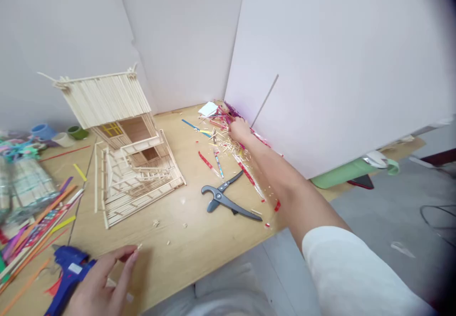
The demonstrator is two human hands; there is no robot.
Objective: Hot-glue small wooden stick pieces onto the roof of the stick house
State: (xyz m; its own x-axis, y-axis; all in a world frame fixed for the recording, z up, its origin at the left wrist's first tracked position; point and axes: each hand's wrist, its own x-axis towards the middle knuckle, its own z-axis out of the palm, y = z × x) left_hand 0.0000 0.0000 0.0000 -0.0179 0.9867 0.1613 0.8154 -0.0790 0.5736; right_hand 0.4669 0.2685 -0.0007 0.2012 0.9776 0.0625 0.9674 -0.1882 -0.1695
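My left hand [112, 278] is low at the left. Its thumb and forefinger pinch a tiny piece of pale wooden stick [139, 246]. Beside that hand lies a blue hot glue gun [69, 271]. My right hand [239, 129] reaches far forward into scraps by the wall; its fingers look curled, and what they hold is hidden. Short stick offcuts [225, 146] and red plastic wrappers [223, 116] surround it. A model house of thin wooden sticks [110, 100] stands between the hands, with a slatted roof, a yellow window and a fenced deck.
Grey-handled cutters [228, 201] lie spread on the table [192, 249]. Coloured strips and sticks [42, 216] crowd the left, near bagged sticks [32, 180] and small cups [77, 132]. White panels [185, 35] wall the back and right. A thin rod [265, 100] leans there.
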